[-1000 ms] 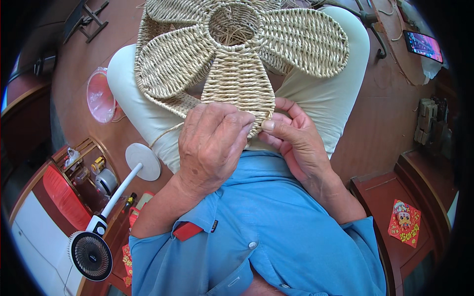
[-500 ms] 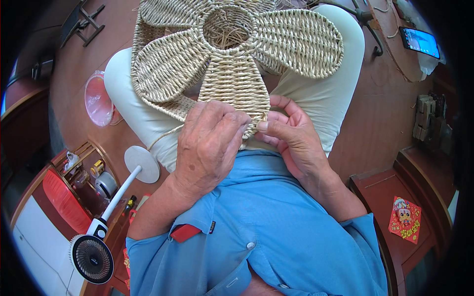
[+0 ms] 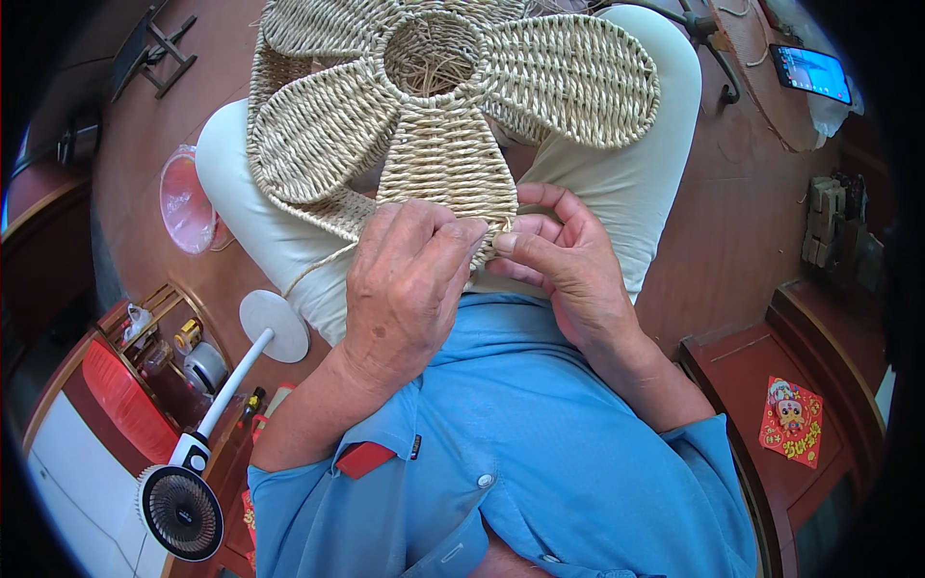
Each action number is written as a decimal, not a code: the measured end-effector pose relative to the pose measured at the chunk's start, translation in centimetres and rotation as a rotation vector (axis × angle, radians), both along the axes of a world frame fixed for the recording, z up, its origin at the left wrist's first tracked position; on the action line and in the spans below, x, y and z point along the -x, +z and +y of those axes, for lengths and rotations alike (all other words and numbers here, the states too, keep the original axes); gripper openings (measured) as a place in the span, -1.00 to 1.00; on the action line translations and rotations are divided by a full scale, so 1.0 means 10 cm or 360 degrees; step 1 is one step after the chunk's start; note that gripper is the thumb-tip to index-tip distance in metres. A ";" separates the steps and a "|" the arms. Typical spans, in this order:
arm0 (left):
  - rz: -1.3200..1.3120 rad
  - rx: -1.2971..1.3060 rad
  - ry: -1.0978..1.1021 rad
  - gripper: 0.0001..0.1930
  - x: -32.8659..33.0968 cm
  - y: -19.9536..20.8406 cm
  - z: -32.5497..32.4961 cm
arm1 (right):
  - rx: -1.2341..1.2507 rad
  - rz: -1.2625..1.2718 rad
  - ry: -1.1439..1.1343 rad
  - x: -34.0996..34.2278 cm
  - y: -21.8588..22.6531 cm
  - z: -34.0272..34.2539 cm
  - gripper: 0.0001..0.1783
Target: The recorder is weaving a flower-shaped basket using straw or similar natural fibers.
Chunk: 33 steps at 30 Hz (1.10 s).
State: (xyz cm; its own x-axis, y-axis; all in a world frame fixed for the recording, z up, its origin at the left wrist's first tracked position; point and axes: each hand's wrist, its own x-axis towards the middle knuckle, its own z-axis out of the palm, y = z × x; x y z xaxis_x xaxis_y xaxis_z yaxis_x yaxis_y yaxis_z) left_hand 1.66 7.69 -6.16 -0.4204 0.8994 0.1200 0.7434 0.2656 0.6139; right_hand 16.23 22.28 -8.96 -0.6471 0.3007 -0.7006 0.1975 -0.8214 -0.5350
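Observation:
A flower-shaped woven straw piece point(image 3: 448, 154) lies across my lap, with broad petals around a round central opening. My left hand point(image 3: 403, 289) is closed at the lower end of the nearest petal, its fingers bent over the weave. Opposite it, my right hand point(image 3: 564, 255) pinches that petal's right edge between thumb and fingers, beside a bit of cord. A loose straw cord point(image 3: 320, 268) runs out to the left from under my left hand. The petal's tip is partly hidden by my hands.
A white standing fan point(image 3: 180, 511) is at the lower left, near a wooden tray point(image 3: 178, 299) of small items. A pink bin point(image 3: 188, 202) with a plastic liner stands left of my knee. A phone point(image 3: 812, 74) lies at the upper right; a red decorated card point(image 3: 792, 421) is at the lower right.
The whole view has shifted slightly. The woven piece appears a little further left and up, while both hands keep nearly the same grip on the petal.

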 end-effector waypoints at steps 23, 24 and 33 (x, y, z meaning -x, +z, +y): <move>-0.0207 0.0146 0.0100 -0.91 0.01 0.07 0.21 | 0.0041 0.0045 0.0102 0.03 -0.06 0.11 -0.50; -0.0225 0.0176 0.0093 -0.92 0.02 0.08 0.23 | 0.0048 0.0043 0.0103 0.03 -0.07 0.12 -0.51; -0.0119 0.0374 -0.0006 -0.84 0.01 0.18 0.29 | 0.0156 0.0167 0.0111 -0.03 -0.17 0.15 -0.53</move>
